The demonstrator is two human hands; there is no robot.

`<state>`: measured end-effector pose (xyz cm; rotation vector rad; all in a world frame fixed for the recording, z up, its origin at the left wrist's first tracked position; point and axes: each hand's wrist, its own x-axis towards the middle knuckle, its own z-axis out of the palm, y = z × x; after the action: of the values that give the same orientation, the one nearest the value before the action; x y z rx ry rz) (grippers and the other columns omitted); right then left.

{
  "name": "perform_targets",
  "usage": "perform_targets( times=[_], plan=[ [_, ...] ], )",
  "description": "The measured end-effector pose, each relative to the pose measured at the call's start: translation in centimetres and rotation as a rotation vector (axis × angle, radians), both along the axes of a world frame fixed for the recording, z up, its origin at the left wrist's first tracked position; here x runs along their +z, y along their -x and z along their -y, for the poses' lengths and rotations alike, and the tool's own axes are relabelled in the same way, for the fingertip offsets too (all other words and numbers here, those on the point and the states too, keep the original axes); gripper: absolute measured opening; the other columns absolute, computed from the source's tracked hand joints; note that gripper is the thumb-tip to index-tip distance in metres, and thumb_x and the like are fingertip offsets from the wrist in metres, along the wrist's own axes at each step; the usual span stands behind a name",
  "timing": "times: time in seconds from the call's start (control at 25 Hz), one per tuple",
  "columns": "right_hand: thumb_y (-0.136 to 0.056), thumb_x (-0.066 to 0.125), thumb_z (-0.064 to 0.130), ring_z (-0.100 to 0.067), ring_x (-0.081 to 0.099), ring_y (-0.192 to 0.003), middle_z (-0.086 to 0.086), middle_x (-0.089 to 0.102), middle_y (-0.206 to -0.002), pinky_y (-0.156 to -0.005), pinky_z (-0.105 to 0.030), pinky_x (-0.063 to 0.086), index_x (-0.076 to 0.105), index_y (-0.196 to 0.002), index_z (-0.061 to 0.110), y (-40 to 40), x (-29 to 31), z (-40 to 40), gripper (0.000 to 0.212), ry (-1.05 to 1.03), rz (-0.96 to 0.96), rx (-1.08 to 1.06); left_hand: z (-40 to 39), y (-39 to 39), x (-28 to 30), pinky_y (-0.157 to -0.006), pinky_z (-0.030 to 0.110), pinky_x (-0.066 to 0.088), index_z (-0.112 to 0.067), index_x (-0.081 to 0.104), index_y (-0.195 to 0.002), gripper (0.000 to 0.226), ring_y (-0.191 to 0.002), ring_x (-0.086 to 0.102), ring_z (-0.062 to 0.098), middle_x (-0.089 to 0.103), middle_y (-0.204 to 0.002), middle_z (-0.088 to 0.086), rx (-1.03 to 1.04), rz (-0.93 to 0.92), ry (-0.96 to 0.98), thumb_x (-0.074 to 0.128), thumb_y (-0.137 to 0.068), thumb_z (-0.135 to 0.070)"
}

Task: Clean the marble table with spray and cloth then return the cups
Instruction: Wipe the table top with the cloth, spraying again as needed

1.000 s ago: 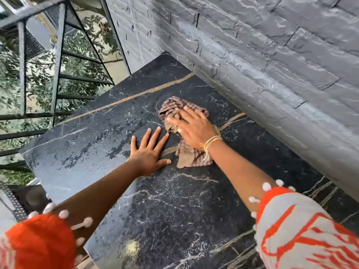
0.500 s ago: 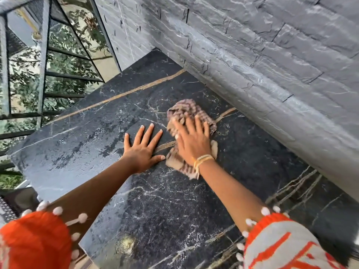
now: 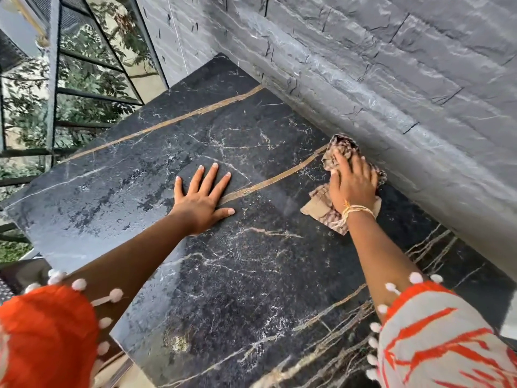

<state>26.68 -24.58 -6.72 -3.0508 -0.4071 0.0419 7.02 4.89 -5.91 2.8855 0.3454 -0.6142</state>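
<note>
I see cloth [image 3: 340,191] right of centre on marble table [image 3: 251,275], bunched against stone wall [image 3: 391,79]. My right hand [image 3: 354,186] presses it, fingers spread, pointing up-frame. Left hand [image 3: 202,198] flat, splayed, centre. Unwiped marble lies left; right hand nearer cloth.

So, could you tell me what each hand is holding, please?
Right hand presses the cloth on its middle; left hand lies flat on the marble table, holding nothing.
</note>
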Motion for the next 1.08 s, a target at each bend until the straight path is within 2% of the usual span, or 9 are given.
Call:
perform_targets(
  times=[0.2, 0.32, 0.44, 0.56, 0.64, 0.76, 0.88, 0.96, 1.08],
  plan=[
    [-0.094, 0.023, 0.044, -0.034, 0.025, -0.144, -0.009, 0.028, -0.157, -0.118, -0.054, 0.015, 0.016, -0.152, 0.038, 8.7, 0.8, -6.7, 0.059, -0.018, -0.035, 0.053, -0.3, 0.1, 0.1, -0.113, 0.060, -0.005, -0.044, -0.003, -0.150, 0.081, -0.149, -0.012, 0.020, -0.016, -0.161, -0.008, 0.037, 0.042, 0.085, 0.040, -0.086, -0.069],
    [-0.095, 0.027, 0.045, -0.034, 0.026, -0.144, -0.009, 0.032, -0.156, -0.118, -0.054, 0.016, 0.019, -0.152, 0.038, 16.9, 1.2, -10.5, 0.057, -0.033, -0.070, 0.386, -0.6, 3.9, 0.8, -0.115, 0.052, 0.014, -0.033, 0.042, -0.141, 0.063, -0.146, 0.021, 0.023, 0.022, -0.159, 0.003, 0.163, 0.302, 0.226, 0.060, -0.082, -0.047],
    [-0.094, 0.034, 0.043, -0.032, 0.028, -0.143, -0.007, 0.032, -0.156, -0.117, -0.053, 0.019, 0.018, -0.150, 0.042, 19.0, 1.1, -11.1, 0.058, 0.010, -0.112, 0.827, -2.5, 10.6, 0.5, -0.105, 0.049, 0.031, -0.026, 0.058, -0.128, 0.065, -0.134, 0.042, 0.028, 0.043, -0.146, 0.007, 0.266, 0.412, 0.147, 0.050, -0.072, -0.059],
    [-0.094, 0.033, 0.044, -0.030, 0.025, -0.145, -0.008, 0.025, -0.158, -0.118, -0.053, 0.019, 0.014, -0.149, 0.046, 14.4, 0.5, -9.7, 0.058, 0.058, -0.060, 0.832, -5.3, 15.6, 0.4, -0.103, 0.050, 0.032, -0.029, 0.055, -0.129, 0.078, -0.134, 0.041, 0.026, 0.042, -0.147, 0.005, 0.384, 0.412, 0.075, 0.044, -0.067, -0.074],
    [-0.093, 0.033, 0.045, -0.032, 0.026, -0.144, -0.009, 0.027, -0.158, -0.117, -0.055, 0.020, 0.018, -0.149, 0.046, 11.8, 0.5, -8.3, 0.058, 0.020, -0.036, 0.553, -6.3, 17.8, 0.1, -0.110, 0.049, 0.024, -0.033, 0.047, -0.138, 0.086, -0.141, 0.032, 0.023, 0.032, -0.155, 0.001, 0.407, 0.366, 0.079, 0.039, -0.065, -0.078],
    [-0.090, 0.035, 0.048, -0.034, 0.023, -0.144, -0.008, 0.027, -0.158, -0.116, -0.056, 0.016, 0.024, -0.148, 0.043, 11.2, 0.4, -8.4, 0.059, -0.016, -0.032, 0.167, -6.4, 19.6, -0.7, -0.117, 0.047, 0.008, -0.044, 0.016, -0.150, 0.093, -0.149, 0.008, 0.018, 0.005, -0.162, -0.006, 0.354, 0.226, 0.061, 0.023, -0.066, -0.084],
    [-0.093, 0.031, 0.047, -0.037, 0.020, -0.144, -0.008, 0.024, -0.159, -0.116, -0.057, 0.010, 0.025, -0.150, 0.038, 14.5, 0.6, -13.0, 0.058, -0.077, -0.071, -0.057, -6.5, 19.6, -1.0, -0.118, 0.045, 0.004, -0.046, 0.002, -0.149, 0.091, -0.150, -0.001, 0.018, -0.005, -0.162, -0.005, 0.331, 0.179, 0.028, 0.013, -0.067, -0.084],
    [-0.093, 0.031, 0.045, -0.037, 0.022, -0.144, -0.008, 0.026, -0.158, -0.116, -0.058, 0.011, 0.025, -0.149, 0.037, 18.9, 0.8, -16.6, 0.057, -0.085, -0.078, 0.100, -6.5, 19.7, -1.0, -0.117, 0.046, 0.003, -0.045, 0.001, -0.150, 0.091, -0.150, -0.002, 0.019, -0.006, -0.162, -0.004, 0.319, 0.180, 0.022, 0.011, -0.068, -0.084],
    [-0.095, 0.035, 0.040, -0.036, 0.029, -0.142, -0.009, 0.032, -0.156, -0.116, -0.057, 0.018, 0.023, -0.149, 0.040, 26.2, 0.9, -19.0, 0.056, -0.049, -0.082, 0.631, -6.7, 20.0, -1.2, -0.117, 0.046, 0.002, -0.042, 0.003, -0.151, 0.093, -0.150, -0.003, 0.019, -0.007, -0.162, -0.003, 0.304, 0.175, 0.042, 0.010, -0.068, -0.083]
  ],
)
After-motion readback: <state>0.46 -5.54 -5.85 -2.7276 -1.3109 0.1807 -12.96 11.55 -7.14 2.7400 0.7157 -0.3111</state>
